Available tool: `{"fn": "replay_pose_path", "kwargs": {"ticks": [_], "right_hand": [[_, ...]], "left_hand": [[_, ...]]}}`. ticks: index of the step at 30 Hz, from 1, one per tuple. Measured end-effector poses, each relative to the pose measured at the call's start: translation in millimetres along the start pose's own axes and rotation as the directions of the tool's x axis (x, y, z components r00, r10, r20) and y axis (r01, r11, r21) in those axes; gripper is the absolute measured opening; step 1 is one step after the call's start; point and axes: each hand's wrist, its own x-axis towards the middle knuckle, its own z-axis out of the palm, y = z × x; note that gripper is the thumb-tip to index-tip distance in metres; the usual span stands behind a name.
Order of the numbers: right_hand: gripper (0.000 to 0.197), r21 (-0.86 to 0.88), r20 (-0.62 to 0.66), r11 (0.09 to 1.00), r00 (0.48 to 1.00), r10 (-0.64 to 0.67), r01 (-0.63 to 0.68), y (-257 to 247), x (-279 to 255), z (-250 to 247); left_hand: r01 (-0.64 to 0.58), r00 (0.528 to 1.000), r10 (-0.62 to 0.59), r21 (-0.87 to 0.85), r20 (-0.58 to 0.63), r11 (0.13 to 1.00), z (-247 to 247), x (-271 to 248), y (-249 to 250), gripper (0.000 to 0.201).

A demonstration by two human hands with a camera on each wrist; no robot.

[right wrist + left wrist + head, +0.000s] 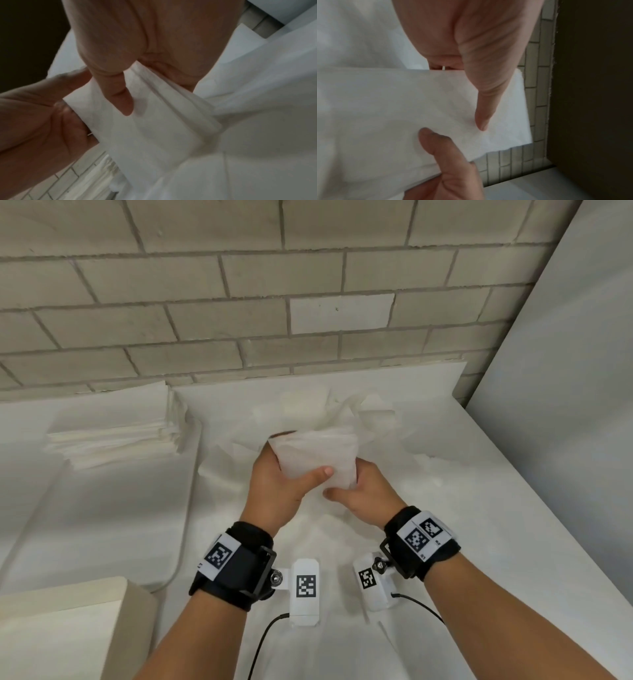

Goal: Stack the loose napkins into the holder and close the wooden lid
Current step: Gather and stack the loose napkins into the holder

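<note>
A small bundle of white napkins (pixel 317 457) is held up above the white table between both hands. My left hand (pixel 284 477) grips its left side, thumb lying across the front face. My right hand (pixel 356 491) pinches the lower right corner, thumb in front, fingers behind. The left wrist view shows the napkins (pixel 419 108) under both thumbs. The right wrist view shows the napkins' (pixel 154 128) layered edges in my right hand's pinch. More loose, crumpled napkins (pixel 363 412) lie behind. A neat stack of napkins (pixel 116 436) sits at the left. I cannot pick out the holder.
A pale wooden block (pixel 65 631) lies at the lower left; whether it is the lid is unclear. A brick wall (pixel 239 302) runs along the back. A white panel (pixel 565 405) closes off the right. The table (pixel 496 542) is covered in white paper.
</note>
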Motion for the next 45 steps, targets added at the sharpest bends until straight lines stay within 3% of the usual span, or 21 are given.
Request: {"fn": "replay_pose_path", "kwargs": {"ticks": [5,11,18,21,24,29,31,34,36,40,45], "right_hand": [[0.037,0.013,-0.028,0.999,0.998,0.048,-0.048,12,1,5],[0.041,0.076,-0.154,0.997,0.988,-0.022,0.034,7,7,8],[0.041,0.104,-0.116,0.992,0.99,0.081,-0.069,13,13,19],[0.036,-0.035,0.007,0.99,0.991,0.136,-0.136,18,14,14],[0.027,-0.061,-0.018,0.986,0.988,0.151,-0.152,21,11,2],[0.022,-0.11,-0.009,0.99,0.996,0.092,-0.092,9,6,-22],[0.022,-0.03,-0.071,0.997,0.996,0.062,-0.064,4,3,-31],[0.028,0.319,-0.194,0.947,0.975,0.112,-0.046,2,-2,-45],[0.029,0.436,-0.218,0.9,0.967,0.13,-0.023,3,-5,-49],[0.025,0.272,-0.224,0.962,0.972,0.073,-0.01,3,-8,-42],[0.044,0.267,-0.275,0.962,0.952,0.136,-0.061,4,-15,-42]], "left_hand": [[0.064,0.998,-0.064,0.021,0.001,0.998,1,2,-21,0.051],[0.094,0.995,-0.095,-0.078,-0.012,0.993,4,5,-19,0.052],[0.142,0.988,-0.151,-0.17,-0.04,0.975,12,6,-16,0.02],[0.116,0.987,-0.136,-0.22,-0.081,0.969,9,8,-13,0.015],[0.075,0.989,-0.112,-0.315,-0.099,0.946,0,12,-1,0.017],[-0.043,0.995,0.009,-0.328,-0.102,0.944,-15,25,22,0.017],[-0.07,0.992,0.033,-0.322,-0.12,0.944,-22,28,24,0.019],[-0.046,0.988,0.0,-0.293,-0.155,0.955,-36,25,11,0.025],[0.031,0.991,-0.061,-0.234,-0.122,0.972,-41,19,-3,0.035],[0.074,0.995,-0.066,-0.105,0.076,0.992,-44,3,-20,0.064],[0.093,0.992,-0.083,-0.106,0.095,0.99,-50,-6,-26,0.043]]}}
